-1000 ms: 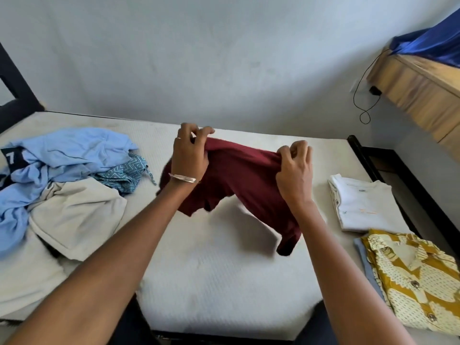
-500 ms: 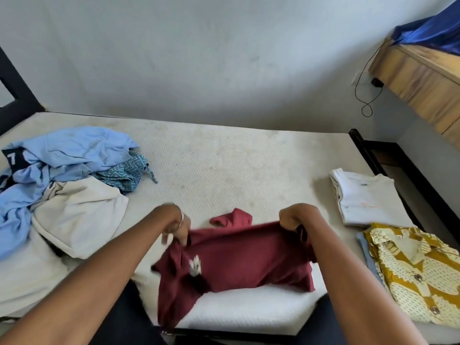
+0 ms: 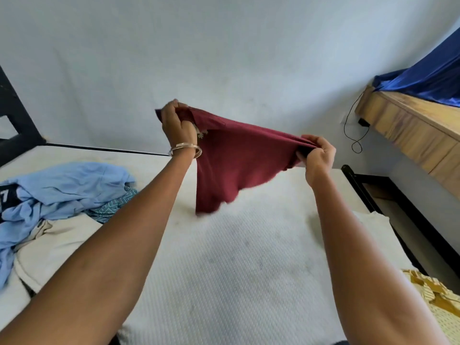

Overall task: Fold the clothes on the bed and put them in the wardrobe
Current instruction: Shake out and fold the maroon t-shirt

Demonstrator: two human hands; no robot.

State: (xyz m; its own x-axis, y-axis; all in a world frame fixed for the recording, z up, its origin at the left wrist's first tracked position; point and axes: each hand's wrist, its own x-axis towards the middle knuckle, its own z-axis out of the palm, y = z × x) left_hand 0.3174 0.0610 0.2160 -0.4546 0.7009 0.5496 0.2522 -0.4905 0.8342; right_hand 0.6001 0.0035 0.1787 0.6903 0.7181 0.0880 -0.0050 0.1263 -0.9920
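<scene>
A dark red shirt (image 3: 231, 160) hangs stretched in the air above the white mattress (image 3: 244, 265). My left hand (image 3: 178, 123) grips its upper left edge, raised higher. My right hand (image 3: 318, 155) pinches the right edge, lower. The shirt's bottom hem droops and nearly touches the mattress, blurred by motion. An unfolded heap lies at the left: a light blue garment (image 3: 62, 185), a teal patterned piece (image 3: 114, 205) and a cream garment (image 3: 57, 247). At the right edge sit a folded white shirt (image 3: 375, 222) and a folded yellow patterned shirt (image 3: 438, 297), both partly hidden by my right arm.
A black bed frame (image 3: 388, 207) borders the mattress at the right and far left. A wooden shelf (image 3: 410, 130) with blue cloth (image 3: 430, 80) juts from the right wall, and a black cable (image 3: 353, 135) dangles below it. A plain white wall stands behind the bed.
Both hands swung the red shirt up from the near edge of the mattress into the air and away from me. The camera tilted upward.
</scene>
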